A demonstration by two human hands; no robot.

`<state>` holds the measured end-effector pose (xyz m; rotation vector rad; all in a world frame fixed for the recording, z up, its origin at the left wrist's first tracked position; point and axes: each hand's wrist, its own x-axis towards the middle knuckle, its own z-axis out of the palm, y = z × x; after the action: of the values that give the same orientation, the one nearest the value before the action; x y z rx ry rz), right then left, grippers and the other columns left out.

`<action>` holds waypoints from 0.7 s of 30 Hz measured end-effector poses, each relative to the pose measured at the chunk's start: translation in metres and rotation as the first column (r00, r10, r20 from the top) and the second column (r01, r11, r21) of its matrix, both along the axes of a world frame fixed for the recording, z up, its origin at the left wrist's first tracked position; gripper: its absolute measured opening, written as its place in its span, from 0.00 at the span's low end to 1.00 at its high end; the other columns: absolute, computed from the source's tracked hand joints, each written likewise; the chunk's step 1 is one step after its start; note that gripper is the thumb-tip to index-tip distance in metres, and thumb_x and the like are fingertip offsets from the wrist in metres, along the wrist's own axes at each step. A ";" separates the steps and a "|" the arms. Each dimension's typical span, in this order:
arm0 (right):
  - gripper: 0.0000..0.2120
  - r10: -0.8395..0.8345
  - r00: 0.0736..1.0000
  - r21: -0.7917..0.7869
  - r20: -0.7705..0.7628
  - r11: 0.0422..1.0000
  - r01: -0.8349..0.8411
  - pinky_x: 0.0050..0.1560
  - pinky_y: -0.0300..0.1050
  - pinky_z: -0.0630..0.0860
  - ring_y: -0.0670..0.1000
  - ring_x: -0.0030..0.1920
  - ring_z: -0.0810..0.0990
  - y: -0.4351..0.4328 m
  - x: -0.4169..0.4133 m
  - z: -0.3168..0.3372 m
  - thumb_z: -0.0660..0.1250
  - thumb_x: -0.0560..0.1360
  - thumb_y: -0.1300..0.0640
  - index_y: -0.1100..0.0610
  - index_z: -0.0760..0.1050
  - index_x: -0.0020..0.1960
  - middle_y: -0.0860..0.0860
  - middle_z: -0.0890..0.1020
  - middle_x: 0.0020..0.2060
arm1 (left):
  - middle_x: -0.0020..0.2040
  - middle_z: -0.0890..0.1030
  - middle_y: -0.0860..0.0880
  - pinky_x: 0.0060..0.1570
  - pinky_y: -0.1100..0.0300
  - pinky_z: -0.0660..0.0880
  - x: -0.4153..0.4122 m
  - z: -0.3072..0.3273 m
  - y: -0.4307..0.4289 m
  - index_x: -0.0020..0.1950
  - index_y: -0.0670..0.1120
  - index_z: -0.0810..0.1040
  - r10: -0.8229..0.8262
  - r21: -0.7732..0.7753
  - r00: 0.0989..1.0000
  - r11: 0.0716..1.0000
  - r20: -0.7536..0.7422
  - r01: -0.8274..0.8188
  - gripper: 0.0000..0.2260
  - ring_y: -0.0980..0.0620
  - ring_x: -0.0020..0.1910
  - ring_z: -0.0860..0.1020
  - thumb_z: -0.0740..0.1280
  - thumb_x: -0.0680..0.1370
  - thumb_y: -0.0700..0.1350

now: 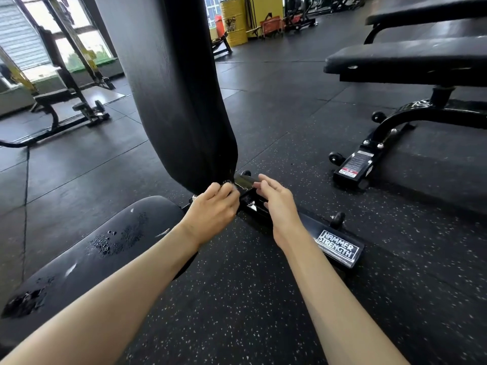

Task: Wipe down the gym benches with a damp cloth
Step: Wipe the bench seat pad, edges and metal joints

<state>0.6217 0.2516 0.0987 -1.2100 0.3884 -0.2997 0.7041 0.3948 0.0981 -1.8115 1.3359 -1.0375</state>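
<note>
Hands, left point(214, 206) and right point(275, 206), at backrest point(171, 101)

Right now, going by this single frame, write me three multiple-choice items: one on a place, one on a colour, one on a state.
1. Where are the left hand and right hand? A on a treadmill; B at the foot of the back pad; C on a dumbbell.
2. What colour is the barrel? A yellow; B blue; C white.
3. The back pad is: A laid flat; B removed; C raised steeply.
B, both hands meet just below the pad; A, its side is yellow; C, it rises almost upright.
</note>
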 end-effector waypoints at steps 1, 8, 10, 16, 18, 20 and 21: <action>0.14 -0.004 1.000 -0.002 0.002 1.000 0.004 0.44 0.30 0.68 0.44 0.53 0.76 -0.001 -0.001 0.000 0.56 0.83 0.57 0.53 0.74 0.65 0.48 0.79 0.57 | 0.40 0.77 0.52 0.46 0.56 0.61 -0.004 0.000 0.001 0.42 0.47 0.81 0.021 0.023 0.999 1.000 -0.050 -0.020 0.04 0.50 0.44 0.71 0.67 0.71 0.42; 0.21 -0.027 1.000 0.159 -0.011 0.987 0.028 0.55 0.42 0.70 0.47 0.55 0.79 0.007 0.007 -0.003 0.50 0.84 0.48 0.58 0.75 0.65 0.51 0.82 0.53 | 0.48 0.81 0.49 0.44 0.55 0.64 -0.044 0.030 -0.009 0.53 0.43 0.81 -0.192 -0.369 0.978 0.918 -0.084 0.149 0.09 0.47 0.44 0.74 0.62 0.77 0.38; 0.22 -0.054 0.998 0.172 -0.029 0.983 0.058 0.52 0.41 0.71 0.47 0.52 0.80 0.010 0.008 -0.003 0.50 0.84 0.48 0.58 0.76 0.64 0.52 0.83 0.52 | 0.49 0.81 0.48 0.44 0.55 0.66 -0.034 0.046 -0.021 0.53 0.42 0.81 -0.145 -0.368 0.989 0.920 0.001 0.135 0.09 0.48 0.44 0.74 0.63 0.77 0.38; 0.22 -0.001 0.999 0.131 -0.054 0.991 0.008 0.57 0.43 0.70 0.48 0.56 0.79 0.018 0.005 -0.007 0.48 0.84 0.46 0.55 0.76 0.64 0.54 0.81 0.55 | 0.42 0.79 0.47 0.44 0.56 0.65 -0.016 0.029 -0.013 0.43 0.42 0.80 -0.037 -0.158 0.996 0.986 0.087 0.050 0.12 0.48 0.44 0.71 0.57 0.77 0.35; 0.24 0.020 0.999 0.120 -0.041 0.993 -0.015 0.63 0.44 0.69 0.48 0.58 0.78 0.017 0.004 -0.006 0.47 0.84 0.46 0.56 0.75 0.66 0.53 0.81 0.57 | 0.40 0.77 0.47 0.43 0.56 0.65 -0.018 0.020 -0.003 0.41 0.43 0.78 -0.013 -0.117 0.999 0.993 0.033 0.017 0.12 0.47 0.44 0.71 0.56 0.76 0.34; 0.24 0.018 0.999 0.119 -0.032 0.993 -0.014 0.65 0.45 0.67 0.49 0.60 0.77 0.014 0.006 -0.005 0.46 0.84 0.46 0.56 0.74 0.67 0.53 0.79 0.59 | 0.40 0.77 0.48 0.43 0.56 0.64 -0.019 0.016 0.006 0.40 0.43 0.78 -0.009 -0.082 0.999 0.997 -0.036 0.006 0.12 0.48 0.44 0.71 0.55 0.76 0.35; 0.25 0.016 0.999 0.131 -0.033 0.991 -0.011 0.66 0.46 0.67 0.49 0.60 0.76 0.013 0.007 -0.003 0.46 0.84 0.46 0.56 0.73 0.68 0.53 0.79 0.60 | 0.40 0.77 0.48 0.42 0.56 0.64 -0.020 0.015 0.009 0.41 0.44 0.78 -0.025 -0.074 0.998 0.997 -0.053 0.021 0.12 0.48 0.44 0.71 0.55 0.76 0.35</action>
<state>0.6284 0.2648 0.0956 -1.0897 0.4228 -0.2387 0.6841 0.4042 0.1133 -1.8946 1.3702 -1.0698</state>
